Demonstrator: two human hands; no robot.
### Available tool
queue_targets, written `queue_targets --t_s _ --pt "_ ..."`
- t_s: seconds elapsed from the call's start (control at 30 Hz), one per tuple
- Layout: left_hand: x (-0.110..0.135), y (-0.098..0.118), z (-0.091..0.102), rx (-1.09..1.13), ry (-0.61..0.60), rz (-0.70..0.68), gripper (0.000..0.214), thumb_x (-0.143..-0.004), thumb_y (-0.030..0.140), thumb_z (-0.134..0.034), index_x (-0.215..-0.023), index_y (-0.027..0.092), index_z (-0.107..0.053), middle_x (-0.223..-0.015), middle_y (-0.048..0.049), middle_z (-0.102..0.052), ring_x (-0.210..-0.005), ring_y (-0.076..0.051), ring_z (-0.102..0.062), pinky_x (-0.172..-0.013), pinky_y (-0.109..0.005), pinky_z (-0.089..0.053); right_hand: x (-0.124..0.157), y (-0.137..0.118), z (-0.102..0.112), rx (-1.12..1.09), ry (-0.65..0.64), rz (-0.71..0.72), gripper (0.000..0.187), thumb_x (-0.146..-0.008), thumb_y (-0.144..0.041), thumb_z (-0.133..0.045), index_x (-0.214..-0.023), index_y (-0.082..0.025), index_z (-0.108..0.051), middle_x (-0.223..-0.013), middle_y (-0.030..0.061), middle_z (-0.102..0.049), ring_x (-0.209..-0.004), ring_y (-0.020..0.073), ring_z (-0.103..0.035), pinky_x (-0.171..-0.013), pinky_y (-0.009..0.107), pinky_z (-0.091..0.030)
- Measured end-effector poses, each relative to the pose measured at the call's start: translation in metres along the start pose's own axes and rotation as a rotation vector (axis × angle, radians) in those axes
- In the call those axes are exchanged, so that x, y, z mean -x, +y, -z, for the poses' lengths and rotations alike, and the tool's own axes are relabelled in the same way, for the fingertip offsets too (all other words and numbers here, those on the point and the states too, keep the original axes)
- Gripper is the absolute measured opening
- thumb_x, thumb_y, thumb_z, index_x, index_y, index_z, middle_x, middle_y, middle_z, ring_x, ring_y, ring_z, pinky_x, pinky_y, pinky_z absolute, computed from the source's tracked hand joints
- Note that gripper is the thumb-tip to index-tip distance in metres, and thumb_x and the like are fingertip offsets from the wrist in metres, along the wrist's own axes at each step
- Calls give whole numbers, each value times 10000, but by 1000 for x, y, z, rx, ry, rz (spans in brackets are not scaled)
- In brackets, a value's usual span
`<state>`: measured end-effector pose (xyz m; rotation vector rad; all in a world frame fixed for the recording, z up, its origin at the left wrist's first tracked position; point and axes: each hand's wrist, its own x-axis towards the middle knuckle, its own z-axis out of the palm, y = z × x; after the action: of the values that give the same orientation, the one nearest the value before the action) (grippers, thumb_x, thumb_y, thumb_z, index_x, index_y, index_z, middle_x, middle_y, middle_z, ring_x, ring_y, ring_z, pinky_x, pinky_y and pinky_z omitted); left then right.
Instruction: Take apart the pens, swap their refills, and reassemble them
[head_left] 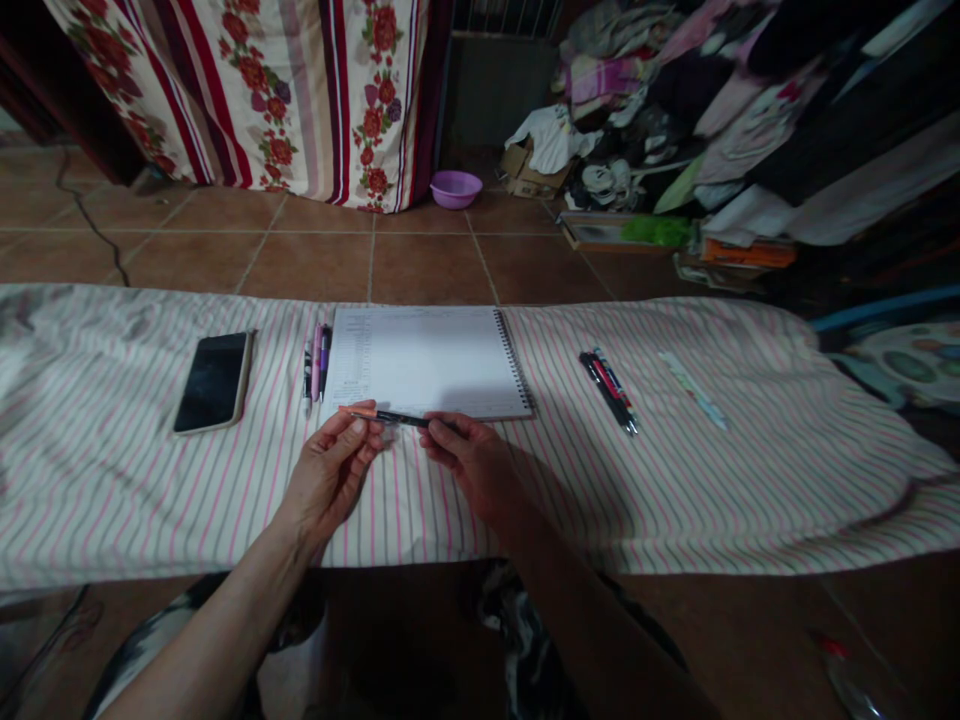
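Note:
Between my two hands a slim black pen (403, 418) with an orange end is held level. My left hand (330, 468) pinches the orange end, and my right hand (478, 462) pinches the dark end. Just beyond it lies an open spiral notebook (427, 355), its wire binding on the right and a printed column down the left of the page. Several pens (316, 365), purple, pink and black-and-white, rest along the notebook's left edge. To the right of the notebook is a group of dark and red pens (609, 390).
A striped cloth (720, 500) covers the long table. A phone (214, 382) lies at left, and a pale, thin stick-like item (694, 388) at right. Beyond the table are a purple basin (456, 188), a floral curtain (255, 90) and heaped clothes (637, 90).

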<state>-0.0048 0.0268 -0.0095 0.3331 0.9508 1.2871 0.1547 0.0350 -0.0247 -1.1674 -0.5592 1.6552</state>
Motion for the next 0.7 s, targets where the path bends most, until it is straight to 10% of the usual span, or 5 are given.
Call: queue_targets --t_s 0.7 --pt "-7 -4 6 -50 -82 -108 132 -675 145 -709 -795 111 -668 -608 -3 -563 -551 -75 -480 -526 -187 -404 6 2 2 396 -271 -2 246 -662 -387 -658 -649 -141 -645 -578 -4 -623 -458 64 -516 -443 185 -424"
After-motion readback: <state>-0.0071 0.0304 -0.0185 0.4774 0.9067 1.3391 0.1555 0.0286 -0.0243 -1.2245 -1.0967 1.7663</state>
